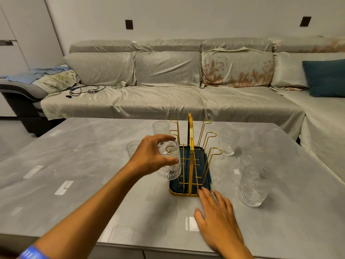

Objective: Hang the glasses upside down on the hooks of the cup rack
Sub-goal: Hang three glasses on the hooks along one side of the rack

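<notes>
Grey marble table (84, 156); far, covered sofa (168, 101); black cable (85, 89) far left; teal cushion (325, 77) far right.

A home living room. Beyond the left grip (155, 154), past the grey marble-look surface (74, 156), a long corner sofa (168, 101) under a loose pale cover fills the far wall. A teal cushion (325, 78) lies far right of that grip, folded laundry (46, 75) and charger cables (84, 89) far left.

Grey marbled bench (84, 146), long covered sofa (168, 101) behind, teal cushion (326, 77), pale wall (186, 15), dark wall plates (129, 24).
</notes>
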`<action>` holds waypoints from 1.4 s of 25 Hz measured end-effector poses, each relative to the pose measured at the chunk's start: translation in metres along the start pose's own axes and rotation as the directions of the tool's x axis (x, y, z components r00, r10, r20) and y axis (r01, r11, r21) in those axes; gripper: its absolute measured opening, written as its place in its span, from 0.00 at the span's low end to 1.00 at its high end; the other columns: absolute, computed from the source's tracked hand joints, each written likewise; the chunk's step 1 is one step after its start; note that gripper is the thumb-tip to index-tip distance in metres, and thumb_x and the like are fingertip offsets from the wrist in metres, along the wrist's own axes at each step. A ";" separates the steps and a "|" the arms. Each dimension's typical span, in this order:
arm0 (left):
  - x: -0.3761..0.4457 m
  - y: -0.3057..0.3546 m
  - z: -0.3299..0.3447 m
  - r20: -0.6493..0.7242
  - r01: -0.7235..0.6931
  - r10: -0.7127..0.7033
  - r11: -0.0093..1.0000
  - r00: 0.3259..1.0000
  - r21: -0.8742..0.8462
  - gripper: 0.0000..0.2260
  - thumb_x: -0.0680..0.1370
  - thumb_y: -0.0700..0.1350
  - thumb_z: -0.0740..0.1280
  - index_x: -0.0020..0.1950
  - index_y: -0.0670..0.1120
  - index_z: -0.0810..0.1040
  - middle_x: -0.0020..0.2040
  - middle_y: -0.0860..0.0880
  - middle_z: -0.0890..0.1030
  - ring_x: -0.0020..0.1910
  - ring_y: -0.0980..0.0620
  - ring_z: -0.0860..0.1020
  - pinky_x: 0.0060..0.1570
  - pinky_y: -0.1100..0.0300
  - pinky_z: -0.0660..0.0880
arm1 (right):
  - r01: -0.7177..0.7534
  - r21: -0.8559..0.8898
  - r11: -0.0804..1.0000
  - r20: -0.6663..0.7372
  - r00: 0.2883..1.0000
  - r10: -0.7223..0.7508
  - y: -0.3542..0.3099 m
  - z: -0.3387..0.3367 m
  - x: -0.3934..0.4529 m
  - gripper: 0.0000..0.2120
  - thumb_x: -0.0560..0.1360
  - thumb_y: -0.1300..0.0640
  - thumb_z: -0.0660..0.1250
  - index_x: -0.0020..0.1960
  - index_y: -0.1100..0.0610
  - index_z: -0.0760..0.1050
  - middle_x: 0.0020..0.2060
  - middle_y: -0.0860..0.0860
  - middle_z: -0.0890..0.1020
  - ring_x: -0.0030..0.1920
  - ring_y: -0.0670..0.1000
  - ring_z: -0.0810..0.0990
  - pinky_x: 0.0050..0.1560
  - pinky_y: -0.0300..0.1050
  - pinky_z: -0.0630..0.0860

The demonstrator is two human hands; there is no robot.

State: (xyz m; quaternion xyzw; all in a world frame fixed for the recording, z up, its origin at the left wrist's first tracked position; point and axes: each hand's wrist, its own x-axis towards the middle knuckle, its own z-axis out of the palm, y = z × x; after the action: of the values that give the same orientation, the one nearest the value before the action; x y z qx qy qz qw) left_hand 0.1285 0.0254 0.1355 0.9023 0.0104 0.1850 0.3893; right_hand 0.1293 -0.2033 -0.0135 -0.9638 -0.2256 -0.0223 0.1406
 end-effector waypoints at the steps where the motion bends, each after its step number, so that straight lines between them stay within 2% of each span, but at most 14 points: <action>1: -0.001 -0.002 0.002 0.007 0.010 -0.010 1.000 1.000 -0.016 0.30 0.64 0.49 0.81 0.64 0.51 0.77 0.62 0.49 0.80 0.58 0.51 0.77 0.54 0.56 0.78 | -0.002 0.000 1.000 0.003 1.000 0.002 0.000 0.000 0.000 0.31 0.75 0.39 0.40 0.76 0.44 0.44 0.78 0.44 0.50 0.76 0.51 0.45 0.72 0.51 0.40; 7: -0.006 -0.011 0.007 0.042 0.041 -0.037 0.995 0.998 -0.092 0.29 0.66 0.49 0.79 0.65 0.55 0.75 0.64 0.51 0.77 0.60 0.50 0.77 0.54 0.56 0.79 | -0.017 -0.012 1.000 0.028 0.999 0.017 0.000 0.000 0.001 0.30 0.76 0.38 0.41 0.76 0.44 0.41 0.78 0.44 0.47 0.76 0.50 0.43 0.72 0.51 0.38; 9: -0.014 -0.028 0.001 0.012 0.088 -0.090 0.919 0.996 -0.385 0.26 0.67 0.51 0.78 0.63 0.58 0.77 0.63 0.54 0.79 0.59 0.53 0.78 0.53 0.59 0.78 | -0.022 -0.019 1.000 0.038 0.999 0.023 -0.001 0.001 0.003 0.30 0.76 0.38 0.41 0.76 0.43 0.40 0.78 0.44 0.45 0.76 0.50 0.42 0.72 0.51 0.38; 10: -0.018 -0.041 -0.003 -0.091 0.088 -0.163 0.836 0.983 -0.542 0.22 0.68 0.50 0.76 0.62 0.57 0.79 0.61 0.54 0.81 0.59 0.54 0.79 0.53 0.59 0.77 | -0.026 -0.020 0.999 0.039 0.999 0.027 -0.001 0.001 0.005 0.30 0.76 0.38 0.41 0.76 0.43 0.40 0.78 0.44 0.45 0.76 0.50 0.42 0.72 0.51 0.38; 12: -0.024 -0.073 -0.008 -0.286 0.105 -0.417 0.700 0.863 -0.706 0.17 0.70 0.46 0.73 0.58 0.54 0.81 0.60 0.50 0.82 0.59 0.51 0.79 0.52 0.57 0.75 | -0.029 -0.021 0.999 0.038 0.999 0.030 -0.001 0.001 0.006 0.30 0.76 0.37 0.41 0.76 0.42 0.40 0.77 0.45 0.42 0.76 0.50 0.41 0.72 0.51 0.38; 14: -0.026 -0.102 -0.004 -0.361 0.246 -0.548 0.746 0.755 -0.619 0.21 0.71 0.40 0.74 0.62 0.52 0.76 0.64 0.47 0.78 0.59 0.48 0.77 0.53 0.55 0.74 | -0.029 -0.022 0.999 0.018 0.999 0.029 -0.001 0.001 0.003 0.30 0.75 0.37 0.41 0.76 0.41 0.39 0.77 0.46 0.39 0.76 0.51 0.40 0.72 0.50 0.38; 16: -0.022 -0.124 0.010 -0.350 0.364 -0.546 0.806 0.761 -0.466 0.35 0.67 0.37 0.77 0.71 0.49 0.68 0.69 0.46 0.73 0.63 0.47 0.73 0.60 0.51 0.72 | -0.044 -0.018 0.999 0.003 0.999 0.044 -0.001 0.000 0.001 0.30 0.75 0.36 0.41 0.75 0.40 0.40 0.77 0.48 0.38 0.76 0.52 0.38 0.71 0.49 0.38; 18: -0.016 -0.134 0.026 -0.282 0.386 -0.533 0.811 0.798 -0.439 0.42 0.63 0.39 0.80 0.73 0.49 0.64 0.69 0.46 0.73 0.66 0.45 0.72 0.65 0.48 0.69 | -0.062 -0.013 0.998 0.011 0.998 0.062 -0.001 -0.001 0.000 0.30 0.75 0.35 0.41 0.75 0.39 0.39 0.77 0.50 0.37 0.75 0.52 0.37 0.70 0.48 0.37; 21: -0.005 -0.144 0.038 -0.261 0.477 -0.578 0.802 0.773 -0.360 0.37 0.57 0.53 0.79 0.63 0.54 0.70 0.61 0.49 0.80 0.60 0.44 0.78 0.65 0.40 0.68 | -0.068 -0.014 0.998 0.025 0.997 0.069 -0.001 0.000 0.002 0.30 0.74 0.35 0.40 0.75 0.39 0.39 0.77 0.50 0.38 0.75 0.51 0.37 0.70 0.48 0.36; 23: 0.000 -0.147 0.037 -0.284 0.511 -0.605 0.788 0.744 -0.343 0.33 0.56 0.56 0.79 0.57 0.54 0.73 0.57 0.50 0.82 0.56 0.44 0.79 0.63 0.40 0.70 | -0.070 -0.021 0.997 0.037 0.997 0.070 0.000 0.001 0.004 0.30 0.74 0.35 0.41 0.75 0.38 0.39 0.77 0.50 0.39 0.75 0.51 0.38 0.71 0.48 0.37; 26: 0.003 -0.145 0.026 -0.290 0.463 -0.556 0.822 0.779 -0.331 0.32 0.58 0.51 0.82 0.58 0.50 0.75 0.55 0.47 0.82 0.53 0.44 0.81 0.55 0.46 0.77 | -0.071 -0.040 0.997 0.069 0.995 0.073 0.000 0.001 0.007 0.30 0.75 0.35 0.42 0.74 0.38 0.38 0.77 0.51 0.38 0.76 0.52 0.38 0.72 0.50 0.39; 30: 0.010 -0.123 -0.018 -0.317 0.333 -0.377 0.925 0.870 -0.184 0.39 0.57 0.53 0.83 0.65 0.50 0.73 0.57 0.45 0.79 0.51 0.44 0.80 0.46 0.54 0.79 | -0.071 -0.058 0.996 0.084 0.994 0.075 0.000 0.003 0.009 0.31 0.74 0.35 0.41 0.74 0.38 0.37 0.77 0.51 0.38 0.76 0.53 0.38 0.72 0.50 0.39; 32: 0.020 -0.100 -0.049 -0.354 0.238 -0.324 0.934 0.878 -0.265 0.38 0.54 0.56 0.83 0.60 0.54 0.72 0.54 0.44 0.79 0.49 0.44 0.81 0.43 0.53 0.80 | -0.074 -0.064 0.995 0.088 0.993 0.080 0.000 0.004 0.010 0.31 0.74 0.35 0.41 0.74 0.38 0.37 0.77 0.52 0.38 0.76 0.53 0.39 0.72 0.51 0.39; 35: 0.044 -0.057 -0.086 -0.367 0.118 -0.245 0.935 0.897 -0.335 0.34 0.52 0.62 0.82 0.54 0.59 0.74 0.53 0.45 0.80 0.50 0.45 0.81 0.48 0.52 0.80 | -0.084 -0.069 0.994 0.106 0.990 0.091 0.000 0.003 0.012 0.31 0.74 0.34 0.42 0.74 0.38 0.37 0.77 0.52 0.39 0.76 0.54 0.39 0.72 0.51 0.40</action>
State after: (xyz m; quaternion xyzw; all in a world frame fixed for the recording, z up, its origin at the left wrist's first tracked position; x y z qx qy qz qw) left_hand 0.1475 0.1329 0.1634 0.7686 0.1469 0.3287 0.5288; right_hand 0.1400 -0.1976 -0.0153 -0.9765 -0.1897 0.0292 0.0976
